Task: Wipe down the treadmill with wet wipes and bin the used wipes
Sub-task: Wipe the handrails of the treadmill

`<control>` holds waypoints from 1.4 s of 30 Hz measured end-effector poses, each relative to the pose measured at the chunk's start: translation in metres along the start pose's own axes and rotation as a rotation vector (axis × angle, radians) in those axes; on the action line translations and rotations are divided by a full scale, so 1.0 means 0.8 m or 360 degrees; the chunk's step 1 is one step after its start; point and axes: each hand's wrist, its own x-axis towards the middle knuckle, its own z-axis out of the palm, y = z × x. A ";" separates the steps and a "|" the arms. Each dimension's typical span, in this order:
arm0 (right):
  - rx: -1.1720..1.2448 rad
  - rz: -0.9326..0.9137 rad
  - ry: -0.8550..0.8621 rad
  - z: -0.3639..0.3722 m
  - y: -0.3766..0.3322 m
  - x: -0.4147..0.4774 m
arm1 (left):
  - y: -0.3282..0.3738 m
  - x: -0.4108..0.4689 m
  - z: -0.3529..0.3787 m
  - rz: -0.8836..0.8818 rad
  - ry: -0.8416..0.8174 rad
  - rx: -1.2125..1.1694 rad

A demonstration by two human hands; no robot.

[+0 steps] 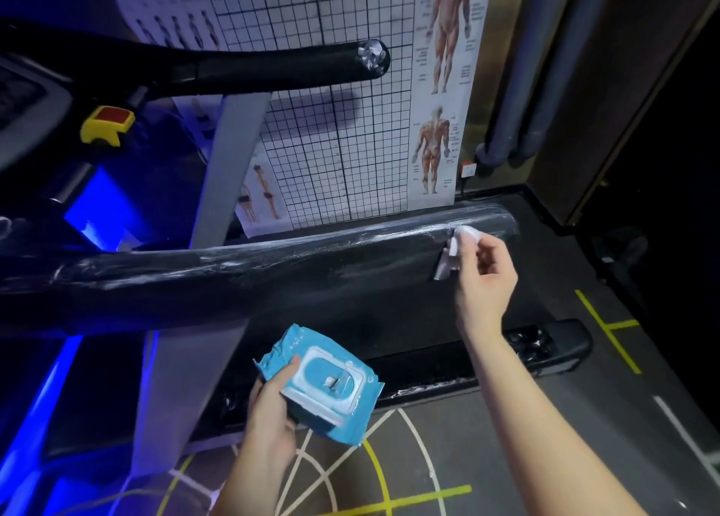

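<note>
The treadmill's near black handrail (272,266) runs across the middle of the view, streaked with wet marks. My right hand (483,278) pinches a white wet wipe (454,248) against the rail close to its right end. Lower down, my left hand (272,406) grips a blue pack of wet wipes (327,379) with its white lid facing up. The far handrail (272,63) crosses the top, and the yellow and red safety key (107,124) sits at the left by the console.
A grey upright post (230,165) rises between the rails. Behind stands a wall with a grid chart (331,126) and anatomy posters (440,87). The treadmill deck's rear end (545,346) lies on a dark floor with yellow and white lines (607,328). Blue light glows at the left.
</note>
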 end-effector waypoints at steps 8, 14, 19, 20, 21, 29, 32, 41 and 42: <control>-0.0060 -0.0043 0.0208 -0.055 -0.002 0.052 | 0.003 -0.005 0.011 -0.0056 -0.0058 -0.0026; -0.0007 -0.0145 0.0014 -0.052 -0.031 0.022 | 0.003 -0.009 0.016 -0.0077 -0.0098 -0.0012; -0.0004 -0.0054 -0.0446 0.005 -0.040 -0.036 | -0.002 -0.004 0.018 -0.0047 -0.0141 -0.0042; -0.0002 -0.0021 -0.0545 0.018 -0.038 -0.044 | -0.003 -0.003 0.018 -0.0041 -0.0150 -0.0038; 0.0002 0.0027 -0.0612 0.029 -0.032 -0.047 | -0.004 -0.001 0.017 -0.0041 -0.0152 -0.0026; -0.0029 0.0011 -0.0414 0.042 -0.019 -0.051 | -0.006 0.012 -0.001 0.0005 -0.0037 -0.0010; -0.0036 -0.0026 -0.0186 0.028 -0.024 -0.024 | -0.008 0.009 -0.004 0.0016 -0.0012 -0.0061; -0.0031 -0.0070 0.0115 -0.022 -0.014 0.062 | -0.015 -0.006 0.017 -0.0007 -0.0011 -0.0147; -0.0046 -0.0050 0.0148 -0.029 -0.012 0.068 | -0.014 -0.009 0.021 -0.0012 -0.0031 -0.0162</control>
